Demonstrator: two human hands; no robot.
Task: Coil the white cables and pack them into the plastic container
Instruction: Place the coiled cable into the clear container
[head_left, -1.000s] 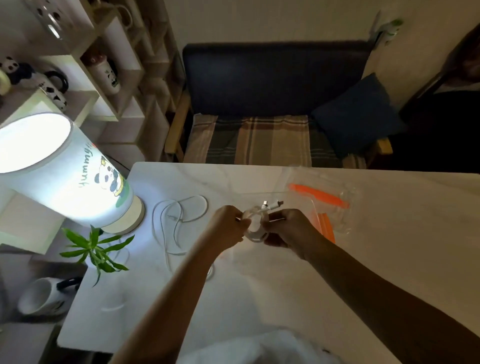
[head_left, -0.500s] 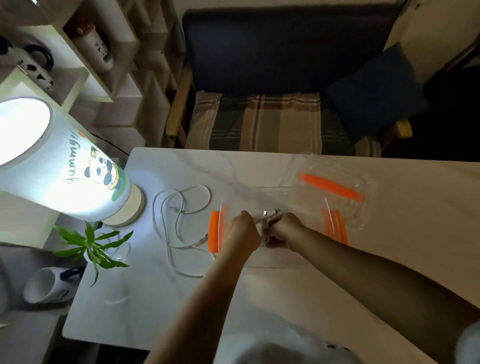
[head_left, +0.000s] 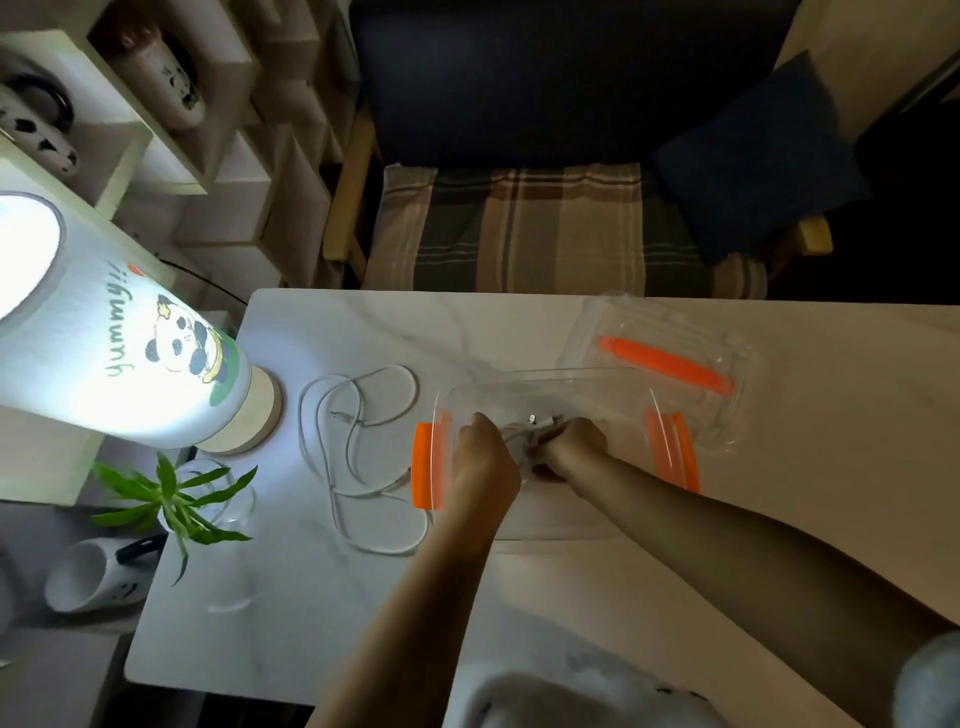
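Note:
A clear plastic container (head_left: 613, 376) with orange side clips stands on the white marble table. Both hands are lowered inside it. My left hand (head_left: 483, 457) and my right hand (head_left: 569, 447) hold a coiled white cable (head_left: 524, 431) between them, with its two metal plugs sticking up. Whether the coil touches the container's floor is hidden by my hands. A second white cable (head_left: 343, 431) lies loose in open loops on the table, left of the container.
The container's clear lid (head_left: 670, 353) with an orange handle lies behind it to the right. A lit panda lamp (head_left: 119, 348) and a small green plant (head_left: 171, 493) in a glass stand at the table's left edge. A sofa sits beyond the far edge.
Both hands carried the coiled cable from above the table down into the container. The view tilted downward and moved closer.

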